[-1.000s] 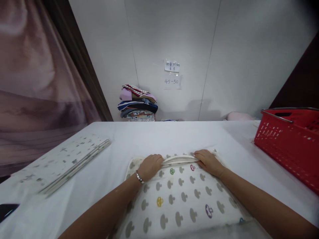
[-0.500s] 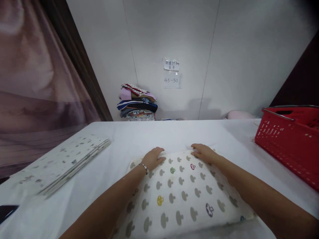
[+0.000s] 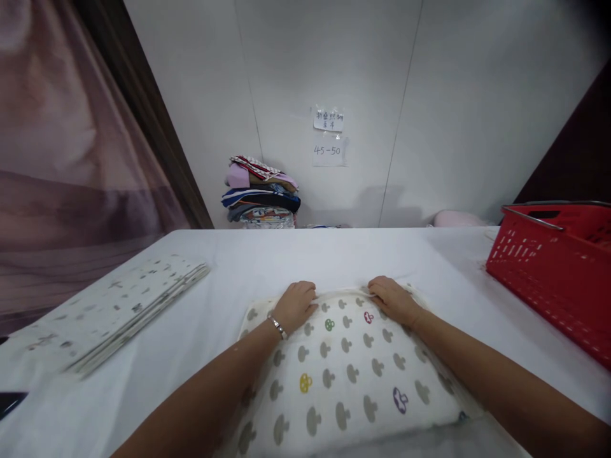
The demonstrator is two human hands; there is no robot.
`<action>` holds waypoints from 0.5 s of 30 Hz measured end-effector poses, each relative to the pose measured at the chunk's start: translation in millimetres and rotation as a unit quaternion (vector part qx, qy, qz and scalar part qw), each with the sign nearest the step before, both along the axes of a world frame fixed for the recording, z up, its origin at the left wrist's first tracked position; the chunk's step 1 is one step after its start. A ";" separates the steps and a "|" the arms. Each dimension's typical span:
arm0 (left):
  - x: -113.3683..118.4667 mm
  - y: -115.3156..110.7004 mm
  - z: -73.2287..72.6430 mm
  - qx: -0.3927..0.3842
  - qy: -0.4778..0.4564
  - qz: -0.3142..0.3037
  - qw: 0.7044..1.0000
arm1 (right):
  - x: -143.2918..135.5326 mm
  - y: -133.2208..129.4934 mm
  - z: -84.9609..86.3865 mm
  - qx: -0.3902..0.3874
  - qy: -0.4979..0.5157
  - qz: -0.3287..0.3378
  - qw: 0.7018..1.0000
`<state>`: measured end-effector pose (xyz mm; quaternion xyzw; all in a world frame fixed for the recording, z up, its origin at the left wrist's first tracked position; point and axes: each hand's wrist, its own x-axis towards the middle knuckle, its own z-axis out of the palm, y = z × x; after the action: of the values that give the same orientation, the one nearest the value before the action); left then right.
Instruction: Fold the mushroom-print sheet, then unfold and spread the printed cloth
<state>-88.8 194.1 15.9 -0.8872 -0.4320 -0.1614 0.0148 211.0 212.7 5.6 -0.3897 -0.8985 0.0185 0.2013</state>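
White table; printed cloth cut off at bottom.

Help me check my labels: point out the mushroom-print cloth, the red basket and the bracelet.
Mushroom-print cloth (image 3: 337, 366): head view, middle of its printed top.
Red basket (image 3: 558, 273): head view, its long side wall.
Bracelet (image 3: 277, 326): head view, its silver band.

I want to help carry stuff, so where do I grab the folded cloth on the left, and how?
Try the long layered edge of the folded cloth, coming from the right, where the mushroom cloth is. It lies flat with its layers stacked there, so fingers underneath and thumbs on top should probably keep them all together.
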 end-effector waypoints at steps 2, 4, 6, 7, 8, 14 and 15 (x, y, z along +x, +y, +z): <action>0.8 -4.0 1.5 -0.009 0.042 -0.001 0.999 | 1.3 -4.4 2.1 -0.017 -0.014 -0.008 1.000; 1.2 -6.8 2.7 -0.044 0.061 0.024 0.997 | 3.0 -8.1 6.0 -0.040 -0.026 -0.020 0.999; 1.3 -7.1 4.7 -0.092 0.044 0.068 0.992 | 4.1 -10.4 11.4 -0.072 -0.029 -0.038 0.996; 1.6 -6.0 6.3 -0.117 0.022 0.092 0.989 | 4.2 -10.8 14.5 -0.096 -0.025 -0.052 0.994; 2.2 -4.2 8.5 -0.141 -0.006 0.115 0.983 | 4.1 -10.5 17.5 -0.122 -0.018 -0.068 0.990; 10.3 16.6 29.0 -0.270 -0.033 0.149 0.951 | -1.8 8.1 27.5 -0.252 0.029 -0.117 0.960; 11.5 19.8 31.9 -0.288 -0.011 0.145 0.946 | -2.9 12.6 27.9 -0.270 0.022 -0.117 0.956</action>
<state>-77.3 213.9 47.8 -0.7794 -0.5844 -0.0363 -0.2230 208.1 225.3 33.5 -0.5314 -0.8036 0.2451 0.1089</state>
